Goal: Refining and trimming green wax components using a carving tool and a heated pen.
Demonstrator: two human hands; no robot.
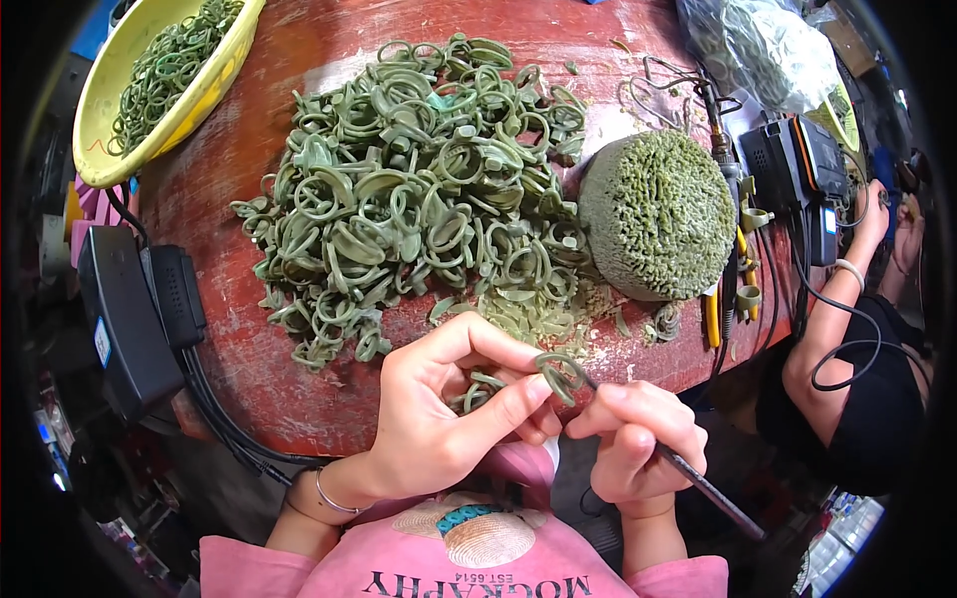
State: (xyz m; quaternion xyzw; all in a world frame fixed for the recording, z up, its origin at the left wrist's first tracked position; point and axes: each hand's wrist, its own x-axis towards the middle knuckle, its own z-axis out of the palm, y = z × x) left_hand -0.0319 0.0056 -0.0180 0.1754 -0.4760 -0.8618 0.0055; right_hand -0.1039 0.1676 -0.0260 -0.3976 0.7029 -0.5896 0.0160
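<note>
Between the thumb and index finger of my left hand (439,419) a green ring (561,380) is pinched, apparently wax. More green rings (479,389) are tucked in that palm, partly hidden by the fingers. My right hand (643,439) is closed round a slim dark rod-shaped tool (716,493); its tip meets the ring's right side, though the exact contact is hard to make out. Beyond my hands a big heap of similar green rings (399,199) covers the red tabletop (259,389). Pale green shavings (523,317) lie between the heap and my hands.
A round green block (663,214) with a rough top stands right of the heap. A yellow basin (189,125) of rings sits far left, a black device (125,319) below it. Cables, yellow-handled tools (712,317) and another black device (793,164) line the right; a person's arm (837,309) is beyond.
</note>
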